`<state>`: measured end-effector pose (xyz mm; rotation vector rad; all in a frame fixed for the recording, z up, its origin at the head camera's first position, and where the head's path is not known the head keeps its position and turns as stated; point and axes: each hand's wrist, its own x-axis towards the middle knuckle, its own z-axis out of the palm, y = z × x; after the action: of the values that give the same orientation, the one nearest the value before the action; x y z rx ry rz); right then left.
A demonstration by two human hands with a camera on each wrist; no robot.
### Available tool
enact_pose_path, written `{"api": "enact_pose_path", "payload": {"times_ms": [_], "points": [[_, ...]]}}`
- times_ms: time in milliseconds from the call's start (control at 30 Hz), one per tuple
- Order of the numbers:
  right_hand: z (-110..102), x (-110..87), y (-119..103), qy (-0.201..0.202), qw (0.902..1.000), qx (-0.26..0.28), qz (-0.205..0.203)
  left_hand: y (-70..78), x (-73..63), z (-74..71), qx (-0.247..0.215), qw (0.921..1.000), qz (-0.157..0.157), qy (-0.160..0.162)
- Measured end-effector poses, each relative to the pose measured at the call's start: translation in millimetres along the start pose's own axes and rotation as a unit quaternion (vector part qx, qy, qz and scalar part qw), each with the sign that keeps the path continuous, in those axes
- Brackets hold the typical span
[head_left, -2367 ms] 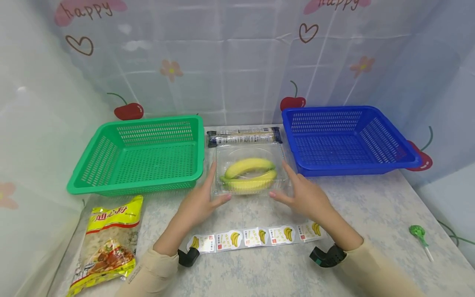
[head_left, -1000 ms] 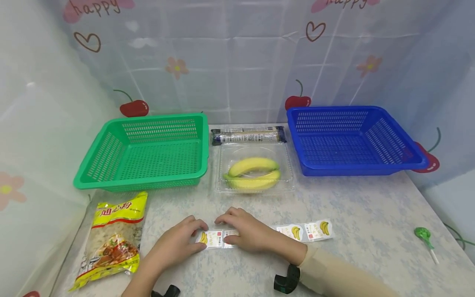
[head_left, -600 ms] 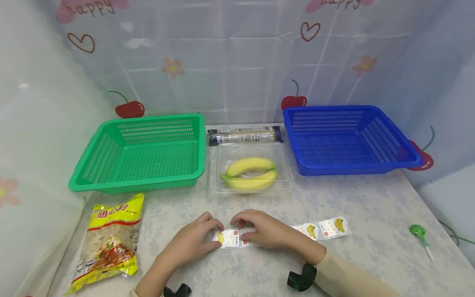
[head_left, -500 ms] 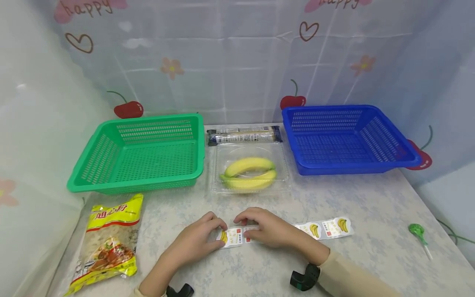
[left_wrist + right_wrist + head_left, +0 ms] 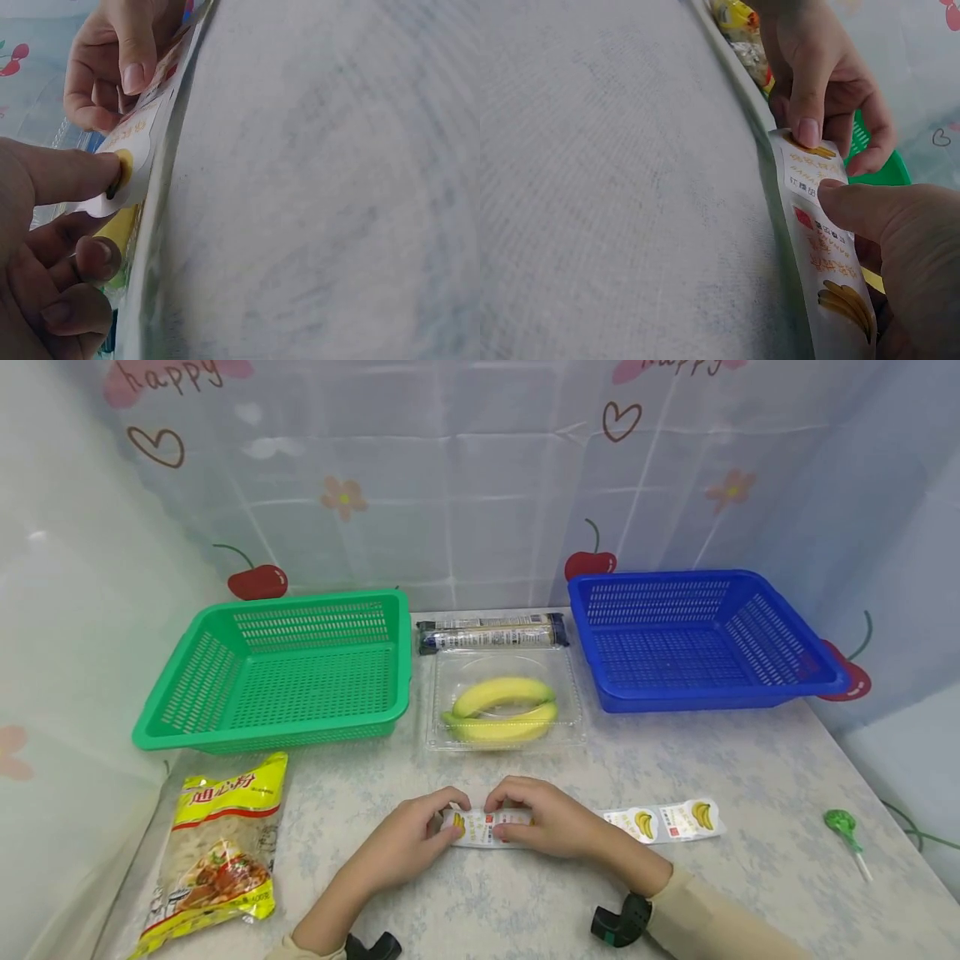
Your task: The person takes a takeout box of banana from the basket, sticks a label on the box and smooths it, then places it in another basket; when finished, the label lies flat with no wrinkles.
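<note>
A strip of white stickers (image 5: 663,821) printed with yellow bananas runs sideways in front of me. At its left end my left hand (image 5: 405,839) pinches the strip between thumb and fingers. Close beside it, my right hand (image 5: 558,818) pinches the same strip a little farther along, covering part of it. In the right wrist view the strip (image 5: 825,255) is raised off the table between both thumbs, while its right part lies beyond the right hand in the head view. Behind the hands sits a clear plastic box (image 5: 566,672) with bananas (image 5: 502,697) in it.
A green basket (image 5: 273,731) stands back left, a blue basket (image 5: 712,697) back right. Dark-ended wrapped packs (image 5: 491,633) lie behind the box. A yellow food bag (image 5: 217,852) lies at left; a green lollipop (image 5: 843,827) is at far right.
Both hands have left the clear box and come down to the sticker strip. They have taken hold of its left end, shifted it to the right and lifted that end.
</note>
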<state>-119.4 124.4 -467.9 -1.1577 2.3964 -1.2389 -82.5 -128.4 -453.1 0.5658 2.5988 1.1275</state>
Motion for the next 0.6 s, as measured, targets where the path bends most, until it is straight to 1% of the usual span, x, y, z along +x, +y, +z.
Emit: {"api": "enact_pose_path", "payload": {"times_ms": [133, 233, 467, 533, 600], "points": [[1.0, 0.2, 0.3, 0.000, 1.0000, 0.005, 0.002, 1.0, 0.0, 0.2, -0.002, 0.9999, -0.012, 0.009], [1.4, 0.2, 1.0, 0.001, 0.9999, 0.015, 0.006, 1.5, -0.1, 0.6, -0.015, 0.9997, -0.016, 0.011], [0.6, -1.5, 2.4, 0.001, 0.9963, 0.080, 0.031, 2.5, -0.8, -0.1, -0.070, 0.9973, -0.020, 0.008], [-0.4, -1.8, 2.3, 0.002, 0.9961, 0.081, 0.034, 3.3, -1.0, -0.8, -0.082, 0.9963, -0.025, 0.007], [-1.4, -1.7, 2.1, 0.004, 0.9976, 0.064, 0.025, 3.8, -1.2, -1.2, -0.085, 0.9959, -0.028, 0.008]]}}
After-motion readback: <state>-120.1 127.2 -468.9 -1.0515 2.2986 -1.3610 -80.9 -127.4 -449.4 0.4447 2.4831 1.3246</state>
